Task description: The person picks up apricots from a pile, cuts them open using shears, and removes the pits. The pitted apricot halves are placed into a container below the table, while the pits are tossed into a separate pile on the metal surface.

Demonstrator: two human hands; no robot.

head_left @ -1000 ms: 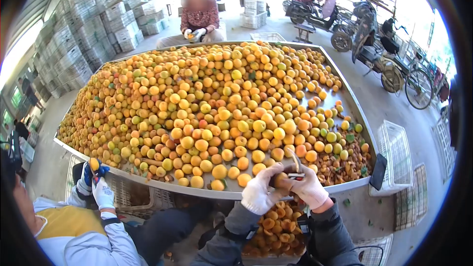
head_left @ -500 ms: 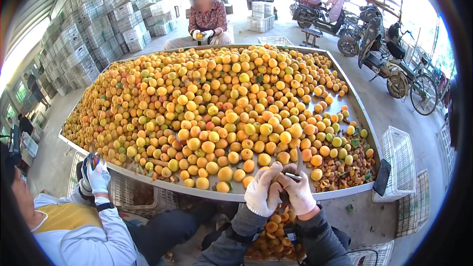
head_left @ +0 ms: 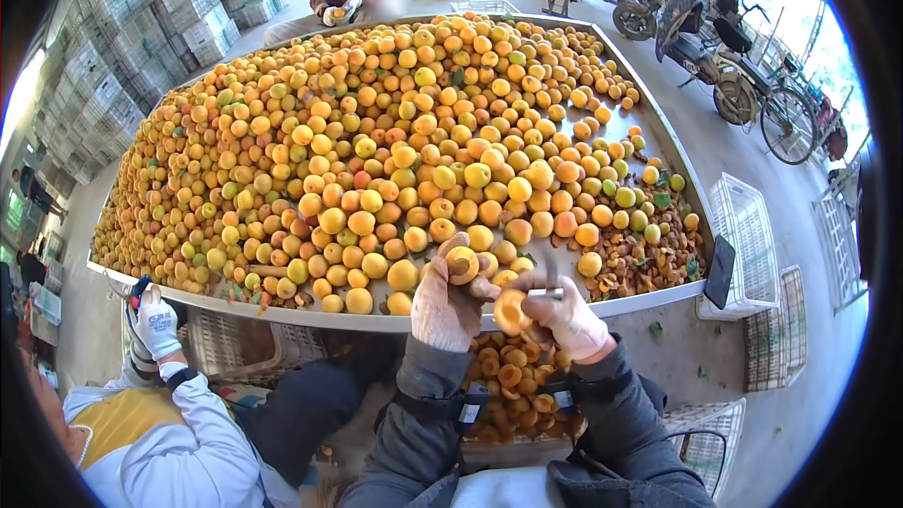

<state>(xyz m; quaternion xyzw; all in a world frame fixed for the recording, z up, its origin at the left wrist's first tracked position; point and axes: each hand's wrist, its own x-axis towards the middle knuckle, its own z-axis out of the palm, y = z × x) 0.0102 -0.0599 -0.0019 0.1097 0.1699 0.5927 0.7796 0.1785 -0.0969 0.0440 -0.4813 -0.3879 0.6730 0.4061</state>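
A: Centre a clock between the hands: what's held?

B: The left hand [head_left: 442, 308], at 9, curls its fingers round 1 cut apricot [head_left: 463, 265], hollow side showing. The right hand [head_left: 571, 320], at 3, pinches 1 apricot half [head_left: 513, 313], plus what looks like a knife [head_left: 543, 293] (the blade is too blurred to read).

A: Why there?

B: Probably for short reaches: the pile of halves [head_left: 508, 386] sits directly below at 6, and the whole apricots [head_left: 362, 169] spread around 11. Brown scraps [head_left: 649, 259] gather between 2 and 3, perhaps to stay out of that pile.

A: Edges, room?

B: The near table rim [head_left: 310, 317] passes under the hands, so wrists must clear it. The space over the pile looks open. At 9, the neighbour's gloved hand [head_left: 155, 322] is well apart; at 3, a white crate [head_left: 748, 245] stands beyond the rim.
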